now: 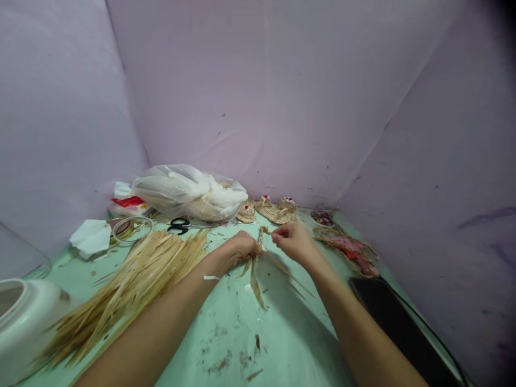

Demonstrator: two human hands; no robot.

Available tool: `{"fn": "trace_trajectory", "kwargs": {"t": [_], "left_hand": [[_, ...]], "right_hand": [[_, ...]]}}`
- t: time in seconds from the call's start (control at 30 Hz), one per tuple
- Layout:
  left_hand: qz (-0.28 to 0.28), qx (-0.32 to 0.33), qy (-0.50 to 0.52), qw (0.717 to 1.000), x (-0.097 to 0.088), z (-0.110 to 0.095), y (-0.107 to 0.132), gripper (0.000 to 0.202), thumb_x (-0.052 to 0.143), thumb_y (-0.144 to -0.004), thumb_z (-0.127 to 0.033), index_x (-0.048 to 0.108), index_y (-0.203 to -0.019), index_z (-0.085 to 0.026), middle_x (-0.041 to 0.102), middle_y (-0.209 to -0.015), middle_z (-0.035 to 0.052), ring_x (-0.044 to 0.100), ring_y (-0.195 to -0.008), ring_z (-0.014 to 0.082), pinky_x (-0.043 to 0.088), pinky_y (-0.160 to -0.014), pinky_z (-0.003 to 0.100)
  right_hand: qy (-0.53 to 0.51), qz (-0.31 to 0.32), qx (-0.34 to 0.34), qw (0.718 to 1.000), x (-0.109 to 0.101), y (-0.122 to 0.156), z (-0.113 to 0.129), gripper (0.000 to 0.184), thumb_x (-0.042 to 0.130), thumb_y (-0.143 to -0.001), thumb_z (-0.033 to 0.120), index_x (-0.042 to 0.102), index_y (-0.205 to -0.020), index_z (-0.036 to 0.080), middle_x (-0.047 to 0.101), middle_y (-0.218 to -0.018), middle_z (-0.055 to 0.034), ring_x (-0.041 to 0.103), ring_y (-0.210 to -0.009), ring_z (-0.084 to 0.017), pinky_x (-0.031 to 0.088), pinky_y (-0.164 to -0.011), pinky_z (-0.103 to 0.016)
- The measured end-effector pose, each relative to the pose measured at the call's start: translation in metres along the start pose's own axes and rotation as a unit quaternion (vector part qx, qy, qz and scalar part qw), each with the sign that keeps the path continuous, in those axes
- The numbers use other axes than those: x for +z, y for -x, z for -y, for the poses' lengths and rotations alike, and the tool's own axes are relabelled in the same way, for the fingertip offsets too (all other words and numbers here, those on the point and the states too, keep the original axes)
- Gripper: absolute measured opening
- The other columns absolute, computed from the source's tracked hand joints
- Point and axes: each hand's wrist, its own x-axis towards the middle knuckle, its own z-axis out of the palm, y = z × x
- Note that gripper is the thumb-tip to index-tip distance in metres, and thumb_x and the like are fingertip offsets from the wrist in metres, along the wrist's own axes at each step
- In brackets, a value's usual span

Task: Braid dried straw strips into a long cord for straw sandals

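Your left hand (pixel 241 248) and right hand (pixel 293 241) both pinched on straw braid (pixel 258 263) — straw pile (pixel 137 279) near left, scissors (pixel 179 226) far left, phone (pixel 399 322) near right.

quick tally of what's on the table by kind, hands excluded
Woven mini sandals: 3
Scissors: 1
Plastic bags: 2
Straw bundle: 1
Straw braid, held in both hands: 1
White jar: 1
Tissue: 1
Phone: 1
Total: 11
The reddish pile at right is too tangled to count.
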Motion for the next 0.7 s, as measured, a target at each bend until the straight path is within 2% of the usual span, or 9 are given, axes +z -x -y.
{"fn": "trace_trajectory", "kwargs": {"t": [0.07,0.2,0.27,0.33,0.43,0.5,0.6,0.67,0.7], "left_hand": [[0.014,0.004,0.01,1.0,-0.001,0.001,-0.001,0.007,0.052,-0.053,-0.013,0.046,-0.049,-0.013,0.031,-0.036,-0.0061,0.021,-0.033,0.0034,0.01,-0.036,0.02],[0.0,-0.002,-0.008,1.0,-0.003,0.001,0.0,0.009,0.05,-0.053,-0.012,0.043,-0.047,-0.014,0.029,-0.034,-0.0059,0.022,-0.033,0.0042,0.011,-0.035,0.019],[0.004,-0.004,-0.017,1.0,-0.003,0.0,0.002,0.008,0.05,-0.054,-0.011,0.045,-0.049,-0.014,0.029,-0.034,-0.0059,0.022,-0.033,0.0044,0.013,-0.035,0.019],[0.012,-0.007,-0.042,0.999,-0.003,-0.003,0.005,0.007,0.05,-0.054,-0.011,0.046,-0.049,-0.014,0.029,-0.033,-0.0062,0.022,-0.033,0.0045,0.013,-0.036,0.019],[-0.007,-0.008,-0.115,0.993,-0.003,-0.006,0.008,0.007,0.051,-0.053,-0.011,0.048,-0.048,-0.014,0.029,-0.033,-0.0056,0.025,-0.034,0.006,0.017,-0.036,0.02],[-0.02,0.012,-0.177,0.984,-0.005,-0.008,0.008,0.005,0.053,-0.053,-0.013,0.051,-0.048,-0.013,0.035,-0.034,-0.0037,0.031,-0.036,0.0074,0.022,-0.037,0.021],[0.003,0.043,-0.269,0.962,-0.022,-0.013,0.011,0.009,0.055,-0.054,-0.019,0.059,-0.054,-0.011,0.048,-0.042,0.0,0.036,-0.04,0.0079,0.027,-0.039,0.021],[0.012,0.04,-0.317,0.947,-0.043,-0.02,0.016,0.015,0.054,-0.056,-0.023,0.063,-0.061,-0.011,0.055,-0.05,0.0021,0.039,-0.042,0.0083,0.03,-0.041,0.02],[-0.004,0.035,-0.341,0.939,-0.056,-0.023,0.02,0.017,0.053,-0.057,-0.023,0.064,-0.064,-0.011,0.058,-0.054,0.0032,0.042,-0.044,0.0089,0.031,-0.043,0.02]], "right_hand": [[-0.105,0.011,0.06,0.993,0.003,-0.004,-0.003,0.015,0.051,-0.067,0.019,0.064,-0.072,0.013,0.06,-0.059,-0.0031,0.051,-0.051,-0.011,0.034,-0.046,-0.019],[-0.272,0.139,0.118,0.945,0.022,-0.001,0.002,0.01,0.048,-0.064,0.011,0.054,-0.057,0.014,0.051,-0.045,0.0004,0.043,-0.039,-0.008,0.032,-0.04,-0.019],[-0.285,0.14,0.117,0.941,0.03,0.0,0.002,0.013,0.048,-0.062,0.01,0.05,-0.05,0.014,0.042,-0.038,0.0034,0.033,-0.034,-0.005,0.024,-0.035,-0.018],[-0.267,0.128,0.106,0.949,0.034,-0.001,-0.001,0.014,0.049,-0.06,0.01,0.049,-0.046,0.013,0.038,-0.035,0.0047,0.025,-0.032,-0.004,0.016,-0.034,-0.019],[-0.247,0.124,0.105,0.955,0.036,-0.005,-0.009,0.011,0.052,-0.057,0.012,0.049,-0.046,0.013,0.036,-0.035,0.0056,0.024,-0.032,-0.003,0.013,-0.033,-0.019],[-0.259,0.13,0.111,0.95,0.037,-0.008,-0.013,0.011,0.053,-0.056,0.014,0.048,-0.046,0.014,0.034,-0.034,0.0067,0.023,-0.03,-0.003,0.012,-0.033,-0.019],[-0.307,0.151,0.111,0.933,0.039,-0.009,-0.017,0.011,0.054,-0.057,0.017,0.048,-0.049,0.014,0.037,-0.036,0.0066,0.021,-0.03,-0.002,0.01,-0.033,-0.02],[-0.33,0.165,0.112,0.923,0.039,-0.008,-0.018,0.01,0.055,-0.057,0.019,0.05,-0.052,0.014,0.04,-0.038,0.0062,0.021,-0.03,-0.002,0.009,-0.032,-0.02],[-0.336,0.17,0.113,0.919,0.039,-0.008,-0.019,0.01,0.056,-0.057,0.02,0.05,-0.052,0.014,0.04,-0.039,0.0061,0.021,-0.03,-0.002,0.009,-0.032,-0.02]]}}
